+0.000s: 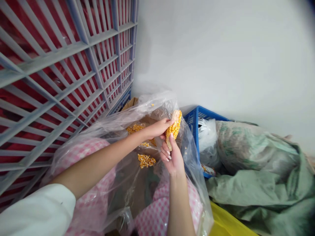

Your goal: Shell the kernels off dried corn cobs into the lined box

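Note:
Both hands hold one corn cob [175,124] with yellow kernels, partly stripped at its lower end. My left hand [158,128] grips its side, thumb against the kernels. My right hand [171,156] closes around the bare lower end from below. They work over a clear plastic bag [115,137] that lines a cardboard box [130,103] and lies across my pink checked lap. Loose yellow kernels [146,160] lie in heaps inside the bag.
A grey slatted crate wall [61,65] with red behind it rises on the left. A blue plastic basket [197,119] stands to the right with bags in it. Green woven sacks [256,164] pile at right, a yellow sheet [226,224] below. White wall behind.

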`<state>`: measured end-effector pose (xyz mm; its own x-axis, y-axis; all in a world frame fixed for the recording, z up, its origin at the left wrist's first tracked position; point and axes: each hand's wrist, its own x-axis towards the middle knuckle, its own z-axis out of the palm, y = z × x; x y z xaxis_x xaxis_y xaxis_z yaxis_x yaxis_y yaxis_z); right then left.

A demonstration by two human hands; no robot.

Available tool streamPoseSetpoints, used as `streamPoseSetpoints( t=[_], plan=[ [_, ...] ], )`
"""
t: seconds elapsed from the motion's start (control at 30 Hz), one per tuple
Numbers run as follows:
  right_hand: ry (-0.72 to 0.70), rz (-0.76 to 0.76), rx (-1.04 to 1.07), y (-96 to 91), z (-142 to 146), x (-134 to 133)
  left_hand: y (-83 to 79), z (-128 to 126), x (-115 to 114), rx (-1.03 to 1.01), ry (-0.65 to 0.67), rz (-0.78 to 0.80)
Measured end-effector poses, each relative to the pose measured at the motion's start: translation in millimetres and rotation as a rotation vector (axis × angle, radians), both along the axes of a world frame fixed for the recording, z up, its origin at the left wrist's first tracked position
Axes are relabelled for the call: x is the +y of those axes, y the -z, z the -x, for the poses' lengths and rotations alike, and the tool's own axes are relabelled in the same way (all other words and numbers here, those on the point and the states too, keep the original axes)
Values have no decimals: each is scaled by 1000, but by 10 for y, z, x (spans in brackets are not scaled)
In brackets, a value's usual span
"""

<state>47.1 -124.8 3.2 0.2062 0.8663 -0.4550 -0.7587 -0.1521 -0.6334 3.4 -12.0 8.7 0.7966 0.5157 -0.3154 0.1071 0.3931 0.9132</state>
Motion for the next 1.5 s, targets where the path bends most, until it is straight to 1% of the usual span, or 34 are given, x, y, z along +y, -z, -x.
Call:
streamPoseSetpoints(
  t=[0.17, 0.23, 0.33, 0.4, 0.5, 0.57, 0.63, 0.7, 0.8, 0.87, 0.97, 1.07, 1.17, 1.23, 1.3, 1.4, 1.5],
  plan=[
    [14, 24, -22, 34, 58, 44, -82, 18, -34, 114, -62, -13],
    [32, 33, -43, 54, 96, 68, -106, 17, -43, 170, -125, -24],
    [69, 30, -64, 82, 146, 105, -102, 6, -41, 214, -211, -19],
    [76, 20, -51, 93, 160, 129, -68, -5, -31, 199, -227, -23],
    [77, 12, -35, 90, 148, 148, -1, -25, -6, 113, -207, -62],
    [91, 6, -44, 77, 128, 144, 24, -34, 6, 42, -152, -76],
    [99, -8, -54, 61, 107, 126, 14, -33, 5, -6, -81, -79],
    [96, -14, -67, 48, 87, 99, -23, -21, -12, -14, -48, -82],
    [87, 4, -96, 42, 67, 58, -79, -2, -57, 25, -67, -65],
    [78, 18, -118, 47, 60, 37, -83, 0, -81, 54, -86, -45],
    [56, 38, -162, 57, 61, 16, -29, -14, -83, 34, -117, -18],
    [38, 47, -182, 64, 62, 9, 34, -24, -51, 8, -120, -25],
    [24, 31, -138, 74, 54, 18, 32, -13, -17, 52, -74, -35],
    [24, 28, -103, 87, 48, 30, -7, 3, -7, 68, -25, -45],
    [29, 27, -84, 100, 45, 42, -50, 18, -7, 90, -8, -49],
    [28, 24, -92, 108, 44, 49, -76, 25, -18, 130, -55, -10],
    [23, 11, -103, 99, 44, 44, -54, 12, -33, 111, -90, -5]
  ],
)
